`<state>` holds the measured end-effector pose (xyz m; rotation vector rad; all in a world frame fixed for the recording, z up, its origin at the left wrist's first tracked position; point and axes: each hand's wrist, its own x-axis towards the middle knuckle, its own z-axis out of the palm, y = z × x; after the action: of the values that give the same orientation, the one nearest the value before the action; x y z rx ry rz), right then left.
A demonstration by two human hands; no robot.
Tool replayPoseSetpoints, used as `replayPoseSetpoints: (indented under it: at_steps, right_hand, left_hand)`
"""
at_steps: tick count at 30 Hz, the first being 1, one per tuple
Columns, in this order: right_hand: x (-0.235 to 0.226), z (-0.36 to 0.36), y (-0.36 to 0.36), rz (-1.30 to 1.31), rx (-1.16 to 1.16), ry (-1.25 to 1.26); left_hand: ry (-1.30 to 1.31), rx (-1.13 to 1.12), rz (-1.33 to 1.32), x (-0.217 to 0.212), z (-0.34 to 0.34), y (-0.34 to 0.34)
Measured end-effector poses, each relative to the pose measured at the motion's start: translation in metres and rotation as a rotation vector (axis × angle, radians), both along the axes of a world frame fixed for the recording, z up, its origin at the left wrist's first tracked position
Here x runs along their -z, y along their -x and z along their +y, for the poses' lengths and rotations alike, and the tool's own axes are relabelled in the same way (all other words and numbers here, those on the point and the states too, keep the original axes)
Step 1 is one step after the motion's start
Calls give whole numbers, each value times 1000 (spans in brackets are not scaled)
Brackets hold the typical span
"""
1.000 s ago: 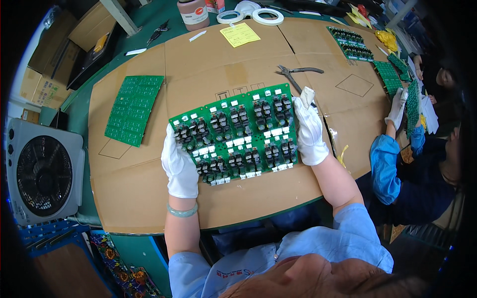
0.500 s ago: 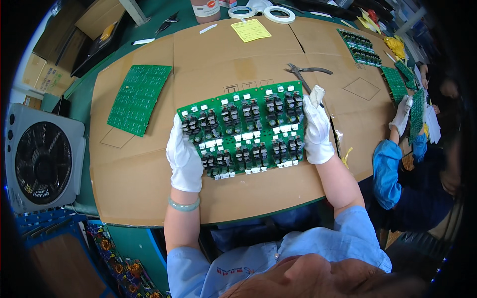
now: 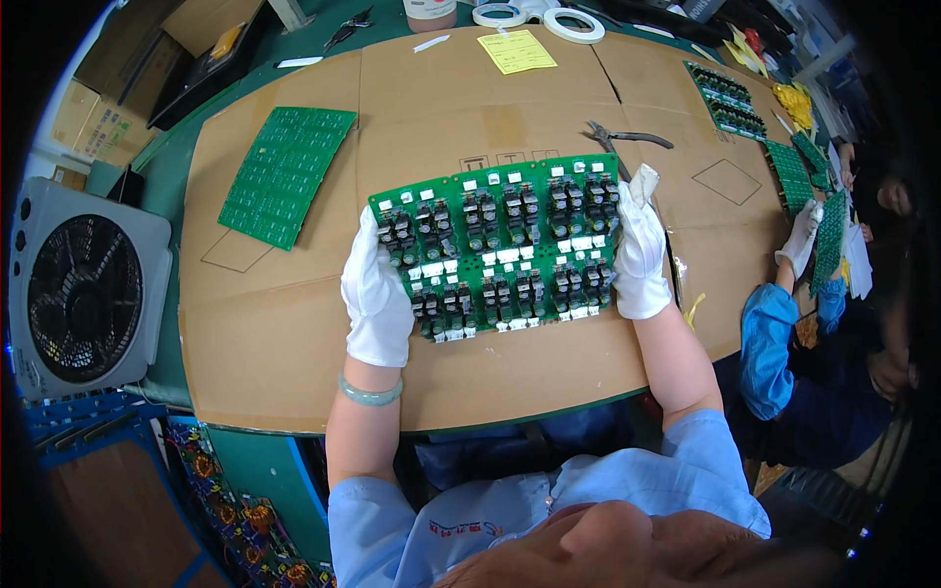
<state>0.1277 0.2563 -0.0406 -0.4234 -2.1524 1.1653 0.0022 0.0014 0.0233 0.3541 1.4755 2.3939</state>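
Between my two white-gloved hands is a green circuit board (image 3: 461,257), its upper face crowded with rows of black components and white connectors. My left hand (image 3: 376,299) grips the board's left edge, fingers mostly behind it. At the opposite edge, my right hand (image 3: 642,253) holds on, with a whitish piece sticking up near its fingertips that I cannot make out. Just beyond that hand lie dark cutting pliers (image 3: 627,137) with their handles apart. Off to the left, a second green board (image 3: 286,176) rests on the cardboard, showing a flat face with small pale marks.
Brown cardboard (image 3: 274,343) covers the table. A grey box fan (image 3: 88,294) stands at left. Tape rolls (image 3: 573,25), a yellow paper slip (image 3: 517,51) and a bottle (image 3: 431,12) sit at the far edge. On the right, a co-worker's gloved hand (image 3: 802,237) holds another green board (image 3: 829,240).
The whole view has shifted slightly. The board in my hands looks a little more level than before, and both hands still grip its edges.
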Motion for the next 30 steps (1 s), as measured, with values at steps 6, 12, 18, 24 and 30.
replayPoseSetpoints:
  at_steps: [6,12,18,24,30]
  right_hand:
    - [-2,0,0,-12,2,-53]
    - [-6,-2,0,27,-7,-98]
    - [-8,-4,0,98,12,-309]
    - [-11,-2,-1,139,-6,-465]
    - [4,5,0,54,-10,-160]
  left_hand:
    - [-31,29,88,9,-4,3]
    - [-87,56,-2,-4,-2,-3]
    - [-123,79,67,4,-5,0]
    - [-218,129,34,2,-6,0]
    - [-92,36,-7,1,-3,-2]
